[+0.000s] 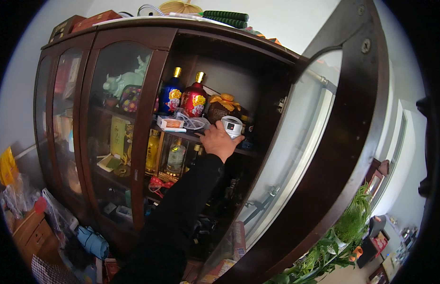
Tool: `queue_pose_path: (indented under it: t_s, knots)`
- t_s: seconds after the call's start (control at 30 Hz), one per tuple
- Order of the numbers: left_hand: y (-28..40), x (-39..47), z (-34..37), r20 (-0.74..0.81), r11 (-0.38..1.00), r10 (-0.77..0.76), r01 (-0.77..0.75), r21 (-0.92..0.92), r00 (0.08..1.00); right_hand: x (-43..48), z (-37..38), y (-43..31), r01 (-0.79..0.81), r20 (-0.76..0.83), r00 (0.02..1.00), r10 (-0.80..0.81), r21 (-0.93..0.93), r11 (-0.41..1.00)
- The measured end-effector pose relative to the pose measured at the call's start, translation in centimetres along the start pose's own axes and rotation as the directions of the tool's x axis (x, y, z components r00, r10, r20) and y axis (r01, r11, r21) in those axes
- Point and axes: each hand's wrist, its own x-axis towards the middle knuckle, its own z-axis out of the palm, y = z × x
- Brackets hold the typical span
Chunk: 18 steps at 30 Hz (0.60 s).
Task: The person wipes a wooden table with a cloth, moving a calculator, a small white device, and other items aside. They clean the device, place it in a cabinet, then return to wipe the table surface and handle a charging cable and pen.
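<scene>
My left hand [221, 140], in a black sleeve, reaches into the open section of a dark wooden cabinet [172, 35]. Its fingers and thumb are around a white cylindrical device [232, 126] with a small dark panel, at the edge of the upper shelf. Behind the device stands a brown jar [219, 110] with an orange cloth cover. To the left are a red bottle [194, 97], a blue bottle [171, 96], a small white box [170, 123] and a whitish cable [193, 122]. My right hand is out of view.
The open glass-paned door [351, 142] stands at the right, with green potted plants [347, 230] beyond it. Bottles [176, 156] fill part of the shelf below. Plastic bags [56, 213] and a rolled blue item [93, 242] lie at the lower left.
</scene>
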Motion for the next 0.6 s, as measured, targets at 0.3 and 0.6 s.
queue_pose_path:
  t_s: [0.3, 0.6]
  knots:
    - [-4.2, -6.6, -7.9, -0.097, 0.855, 0.015, -0.064, -0.515, 0.995, 0.0, -0.9, -0.6, -0.234, 0.118, 0.964, 0.238, -0.042, 0.971]
    - [-9.0, -25.9, -28.5, 0.387, 0.575, 0.011, 0.311, -0.757, 0.922, 7.9, 2.4, 8.1, -0.216, 0.218, 0.948, 0.233, -0.101, 0.971]
